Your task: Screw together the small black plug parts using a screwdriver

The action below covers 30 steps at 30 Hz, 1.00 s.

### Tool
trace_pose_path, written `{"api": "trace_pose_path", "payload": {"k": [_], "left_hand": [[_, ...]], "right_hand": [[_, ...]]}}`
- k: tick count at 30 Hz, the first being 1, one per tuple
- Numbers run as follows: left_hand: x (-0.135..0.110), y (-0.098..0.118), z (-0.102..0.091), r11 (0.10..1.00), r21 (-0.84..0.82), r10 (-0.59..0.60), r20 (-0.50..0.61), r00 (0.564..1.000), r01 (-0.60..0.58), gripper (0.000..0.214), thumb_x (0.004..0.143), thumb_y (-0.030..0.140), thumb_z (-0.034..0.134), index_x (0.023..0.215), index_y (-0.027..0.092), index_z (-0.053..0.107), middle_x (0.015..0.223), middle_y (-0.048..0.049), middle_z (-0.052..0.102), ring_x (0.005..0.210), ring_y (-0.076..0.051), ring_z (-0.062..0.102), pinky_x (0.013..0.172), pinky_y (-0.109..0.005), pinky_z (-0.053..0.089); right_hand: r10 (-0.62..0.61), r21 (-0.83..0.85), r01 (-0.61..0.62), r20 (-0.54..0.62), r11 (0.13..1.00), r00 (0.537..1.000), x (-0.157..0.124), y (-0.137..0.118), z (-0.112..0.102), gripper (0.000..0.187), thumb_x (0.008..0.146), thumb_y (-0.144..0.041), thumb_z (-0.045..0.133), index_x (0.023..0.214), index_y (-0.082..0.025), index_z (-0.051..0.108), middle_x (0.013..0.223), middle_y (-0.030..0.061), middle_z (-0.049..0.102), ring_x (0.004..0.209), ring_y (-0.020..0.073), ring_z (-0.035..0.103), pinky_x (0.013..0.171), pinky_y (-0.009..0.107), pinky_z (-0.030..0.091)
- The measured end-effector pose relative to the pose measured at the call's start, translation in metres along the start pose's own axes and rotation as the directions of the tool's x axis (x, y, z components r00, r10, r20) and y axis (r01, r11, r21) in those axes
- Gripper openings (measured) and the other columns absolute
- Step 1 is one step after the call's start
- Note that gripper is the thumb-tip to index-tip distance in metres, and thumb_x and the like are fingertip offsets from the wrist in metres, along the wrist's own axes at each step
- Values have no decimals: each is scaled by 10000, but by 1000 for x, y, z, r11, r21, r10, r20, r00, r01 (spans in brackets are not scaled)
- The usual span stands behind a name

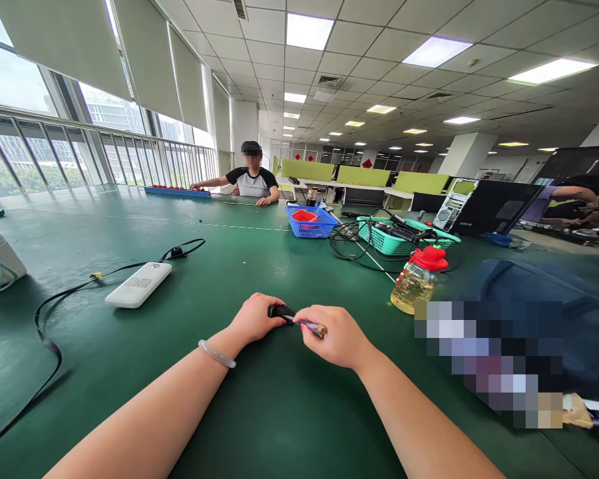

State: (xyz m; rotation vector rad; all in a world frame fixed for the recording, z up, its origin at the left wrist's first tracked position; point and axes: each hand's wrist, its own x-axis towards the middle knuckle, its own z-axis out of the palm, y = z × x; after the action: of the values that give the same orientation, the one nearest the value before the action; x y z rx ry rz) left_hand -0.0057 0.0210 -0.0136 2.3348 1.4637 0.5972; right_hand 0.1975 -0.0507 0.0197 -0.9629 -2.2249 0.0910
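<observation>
The green table (259, 266) lies under both hands. A dark blue bag (529, 286) sits to the right of the right hand (335, 337). A white power strip (138, 284) lies well left of the left hand (254, 318), and a red-capped bottle (416, 283) stands beyond the right one. The left hand is closed around a small black piece (281, 311). The right hand pinches a thin tool (309, 325), whose tip touches that piece.

The device (281, 311) is black, the table (259, 253) green.
</observation>
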Motion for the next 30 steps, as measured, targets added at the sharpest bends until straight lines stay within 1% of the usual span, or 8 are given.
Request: {"api": "trace_pose_path", "payload": {"k": [4,7,11,15,18,24,27,30], "left_hand": [[0,-2,1,1000,-20,8,-9,1000,-8,346,724,336,665,1059,271,723,1069,-32,720,1083,-266,591,959,-365,463],[0,-1,0,999,-29,24,-21,1000,-24,331,722,280,638,1040,266,727,1063,-22,725,1070,-263,599,955,-366,465],[-1,1,-2,999,-38,30,-15,999,-31,334,706,256,633,1026,258,729,1055,-14,732,1045,-257,617,943,-355,473],[-1,2,-2,999,-26,18,-16,1000,-19,326,705,284,650,1021,266,730,1044,-20,732,1052,-259,612,950,-365,474],[-2,1,-2,1000,-5,7,-28,1000,-8,335,707,299,657,1035,279,727,1037,-21,732,1105,-270,585,977,-377,462],[-1,3,-2,1000,0,-6,-14,1000,6,344,711,279,658,1048,269,726,1047,-26,730,1127,-275,561,994,-388,447],[-1,2,-2,1000,-13,3,-13,1000,-3,341,715,275,656,1049,271,726,1038,-24,733,1120,-275,564,986,-386,452],[0,1,0,1000,-13,7,-7,1000,-7,342,717,275,652,1052,276,726,1051,-20,731,1122,-273,567,996,-378,448]], "right_hand": [[-144,-113,146,29,983,989,0,-5,8,181,804,-169,492,867,-200,659,689,-2,664,562,123,540,586,244,374],[-223,-204,235,81,950,971,1,-8,13,160,802,-176,487,836,-193,642,651,-4,635,539,122,505,564,255,331],[-255,-291,297,174,909,951,1,-11,19,115,799,-202,508,798,-193,623,648,-2,619,540,122,488,554,268,292],[-264,-316,336,250,887,932,2,-14,25,104,820,-251,530,795,-190,611,669,7,637,555,130,503,549,284,267],[-247,-306,336,295,891,923,1,-15,28,120,833,-287,550,815,-187,614,690,14,655,574,138,528,554,289,269],[-178,-215,258,333,942,926,0,-16,32,157,827,-353,622,825,-197,622,711,11,677,590,140,567,558,274,299],[-168,-184,233,312,955,935,0,-16,33,149,802,-351,654,815,-206,621,705,2,677,574,140,562,554,270,310],[-156,-175,200,234,964,960,1,-14,30,66,801,-273,616,788,-209,608,684,-6,664,554,133,548,566,267,321]]}}
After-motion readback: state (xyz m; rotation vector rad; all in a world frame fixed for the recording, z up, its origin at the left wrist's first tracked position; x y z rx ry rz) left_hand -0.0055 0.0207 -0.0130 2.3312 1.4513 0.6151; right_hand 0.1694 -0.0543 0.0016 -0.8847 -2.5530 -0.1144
